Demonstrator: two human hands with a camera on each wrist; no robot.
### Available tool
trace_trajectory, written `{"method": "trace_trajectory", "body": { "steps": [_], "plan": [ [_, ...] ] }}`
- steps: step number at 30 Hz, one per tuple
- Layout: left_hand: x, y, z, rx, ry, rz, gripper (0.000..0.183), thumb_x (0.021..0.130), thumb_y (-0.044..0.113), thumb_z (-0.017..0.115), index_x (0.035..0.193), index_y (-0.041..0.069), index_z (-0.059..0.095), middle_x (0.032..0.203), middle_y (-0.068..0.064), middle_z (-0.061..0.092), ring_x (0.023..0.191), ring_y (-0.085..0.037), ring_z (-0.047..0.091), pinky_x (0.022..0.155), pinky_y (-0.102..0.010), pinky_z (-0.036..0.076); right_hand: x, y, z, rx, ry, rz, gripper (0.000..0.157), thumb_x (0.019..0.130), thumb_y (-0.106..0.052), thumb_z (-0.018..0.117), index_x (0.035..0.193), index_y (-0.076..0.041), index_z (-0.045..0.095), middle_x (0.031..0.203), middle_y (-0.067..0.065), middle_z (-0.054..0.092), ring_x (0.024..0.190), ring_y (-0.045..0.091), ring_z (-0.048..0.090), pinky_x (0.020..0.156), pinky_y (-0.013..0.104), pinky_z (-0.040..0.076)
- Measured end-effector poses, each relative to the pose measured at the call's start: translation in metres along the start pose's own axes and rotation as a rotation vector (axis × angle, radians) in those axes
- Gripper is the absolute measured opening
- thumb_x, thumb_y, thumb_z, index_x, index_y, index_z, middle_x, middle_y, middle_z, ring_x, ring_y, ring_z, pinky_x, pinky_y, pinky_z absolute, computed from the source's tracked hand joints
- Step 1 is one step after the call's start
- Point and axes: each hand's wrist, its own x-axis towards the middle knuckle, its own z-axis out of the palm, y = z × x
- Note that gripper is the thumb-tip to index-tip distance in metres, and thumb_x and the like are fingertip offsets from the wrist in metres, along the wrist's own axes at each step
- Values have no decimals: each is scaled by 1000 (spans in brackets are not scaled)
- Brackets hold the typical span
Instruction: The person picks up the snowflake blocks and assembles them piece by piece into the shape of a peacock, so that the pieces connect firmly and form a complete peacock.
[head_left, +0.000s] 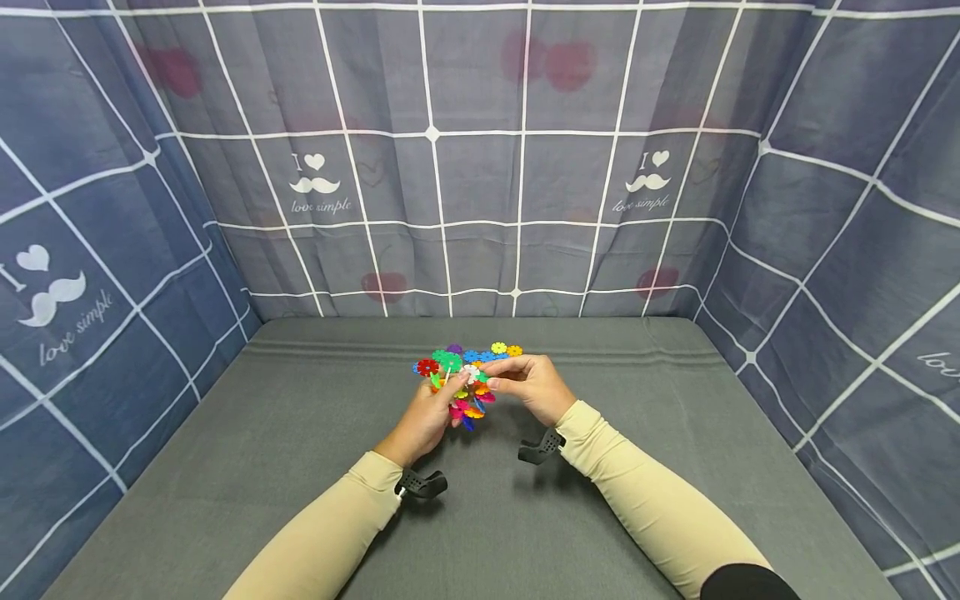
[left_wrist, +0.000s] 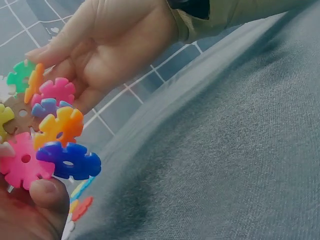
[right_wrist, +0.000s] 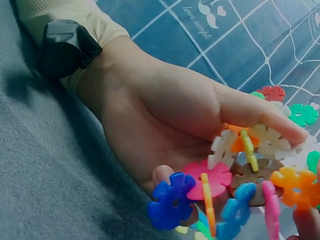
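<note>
On the left curtain (head_left: 75, 217) you can read "I", a white heart, a moustache and the words "love simple". The back curtain (head_left: 480, 179) carries this same print two times, once to its left and once to its right. On the right curtain (head_left: 847, 250) the writing is cut by the edge, and only its first letters, "lov", are readable.

Your left hand (head_left: 426, 418) is closed around a cluster of flower pieces (head_left: 448, 362), with the thumb on top near a white piece (head_left: 471, 372) and fingers under it. Your right hand (head_left: 536, 388) is bent at the fingers; thumb and forefinger pinch the cluster at its right side, by a small green piece. The exact contact there is partly hidden. The cluster is in the middle, between both hands, above the table (head_left: 300, 500).

Your left sleeve (head_left: 322, 525) is smooth, cream cloth, and beside its cuff is a black wrist band (head_left: 423, 485). The flower pieces look like shiny plastic: flat, round, with notched petals and a small hole in the centre, in red, green, pink, orange, blue and brown. They join at different angles. The table has a grey woven cover with soft wrinkles. Your right sleeve (head_left: 645, 483) is cream also.
</note>
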Motion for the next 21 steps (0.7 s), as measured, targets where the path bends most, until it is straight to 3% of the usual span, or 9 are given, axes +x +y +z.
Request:
{"method": "trace_trajectory", "body": {
  "steps": [11,15,21],
  "plan": [
    [1,4,-1,100,-52,13,25,107,29,67,104,4,72,81,-7,71,47,-14,45,42,-24,38,-2,-5,-6,-64,-56,30,22,90,12,78,111,13,75,114,21,74,98,20,73,82,30,60],
    [1,2,-2,72,-50,1,24,108,28,65,106,5,71,82,-8,72,47,-14,45,42,-24,38,-2,-5,-5,-88,-61,29,23,92,7,78,115,10,76,113,17,76,97,21,73,83,32,60],
    [1,-2,-2,11,13,-17,25,107,31,66,110,6,70,86,-7,73,49,-13,49,42,-23,41,0,-2,-1,-79,-47,17,27,95,2,77,122,7,74,116,15,75,100,23,72,87,38,59]
  ]
}}
